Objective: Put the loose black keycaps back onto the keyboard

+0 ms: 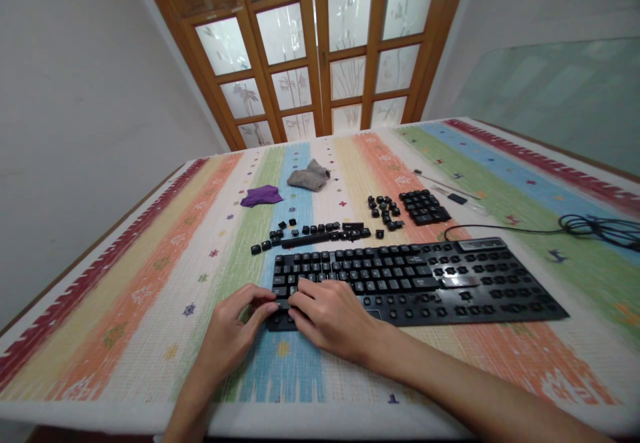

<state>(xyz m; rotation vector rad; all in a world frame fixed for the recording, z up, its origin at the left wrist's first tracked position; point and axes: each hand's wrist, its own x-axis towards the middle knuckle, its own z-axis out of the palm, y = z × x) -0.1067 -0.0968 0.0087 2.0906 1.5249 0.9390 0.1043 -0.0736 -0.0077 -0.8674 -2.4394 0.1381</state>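
Observation:
A black keyboard (406, 271) lies on the table with part of its keys in place; its right side and bottom row show bare key sockets. At its lower left end, my left hand (234, 320) closes thumb and forefinger on the left end of a wide black keycap (283, 304). The bent fingers of my right hand (333, 313) grip the other end of that keycap, and they cover the keys beneath them. Behind the keyboard lie several loose keycaps (383, 208), along with a long space bar keycap (306, 240).
A block of keycaps (424, 207) sits behind the keyboard's right half. Farther back are a purple cloth (262, 195) and a grey cloth (309, 178). A thin rod (445, 183) lies at right, and a coiled black cable (603, 228) rests near the right edge.

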